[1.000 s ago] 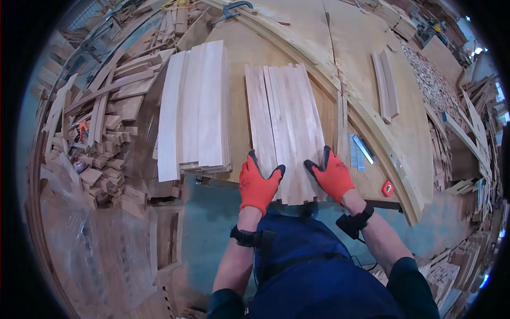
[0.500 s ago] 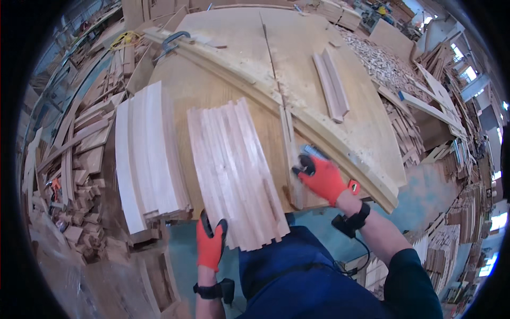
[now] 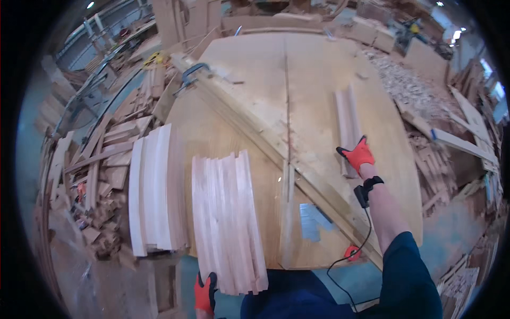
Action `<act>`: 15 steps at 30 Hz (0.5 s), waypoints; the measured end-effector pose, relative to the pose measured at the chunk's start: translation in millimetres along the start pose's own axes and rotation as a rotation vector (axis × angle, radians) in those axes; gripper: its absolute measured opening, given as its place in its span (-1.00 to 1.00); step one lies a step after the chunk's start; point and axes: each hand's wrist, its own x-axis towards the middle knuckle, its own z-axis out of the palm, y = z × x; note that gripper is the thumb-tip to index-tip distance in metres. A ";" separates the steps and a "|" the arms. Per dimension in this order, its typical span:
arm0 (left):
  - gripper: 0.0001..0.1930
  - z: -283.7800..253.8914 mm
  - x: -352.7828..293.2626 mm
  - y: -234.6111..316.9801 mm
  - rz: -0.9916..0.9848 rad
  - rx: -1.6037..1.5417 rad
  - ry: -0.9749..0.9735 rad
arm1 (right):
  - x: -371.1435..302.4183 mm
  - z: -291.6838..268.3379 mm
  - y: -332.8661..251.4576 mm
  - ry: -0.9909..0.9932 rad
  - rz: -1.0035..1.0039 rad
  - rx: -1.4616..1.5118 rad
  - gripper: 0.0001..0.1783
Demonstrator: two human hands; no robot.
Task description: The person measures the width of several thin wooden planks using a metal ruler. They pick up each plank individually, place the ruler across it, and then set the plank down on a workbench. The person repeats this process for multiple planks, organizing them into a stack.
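Note:
My right hand (image 3: pixel 359 154), in a red glove with black fingertips, reaches over the near end of a pair of narrow wooden strips (image 3: pixel 347 114) on the far right of the table. Its thumb and forefinger are spread to either side of them; I cannot tell whether they touch. My left hand (image 3: pixel 205 294), gloved alike, is low beside the near left corner of a stack of curved wooden strips (image 3: pixel 226 223), fingers and thumb apart. That stack juts over the table's near edge. Left of it lies a second stack of paler strips (image 3: pixel 154 191).
A long wooden rail (image 3: pixel 244 127) runs diagonally across the plywood table (image 3: pixel 319 69), with a blue clamp (image 3: pixel 194 74) at its far end. Silver tape patches (image 3: pixel 313 220) and a red tape measure (image 3: pixel 351 253) lie near the front. Scrap wood (image 3: pixel 111 181) is heaped on the left.
My right hand has moved forward and right, from beside the rail's near part to the paired strips. My left hand stays by the stack's near corner. The view has tilted upward.

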 end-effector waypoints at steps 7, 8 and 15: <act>-0.34 -5.0 1.7 4.7 -0.150 0.067 0.048 | -3.6 54.0 -4.3 0.061 -0.192 -0.229 -0.07; -0.35 -5.4 0.0 4.1 -0.144 0.063 0.045 | -4.0 55.2 -4.6 0.136 -0.205 -0.271 -0.16; -0.37 -1.2 3.6 27.2 -0.110 -0.002 -0.103 | 91.0 35.4 103.6 -0.107 -0.257 0.618 -0.66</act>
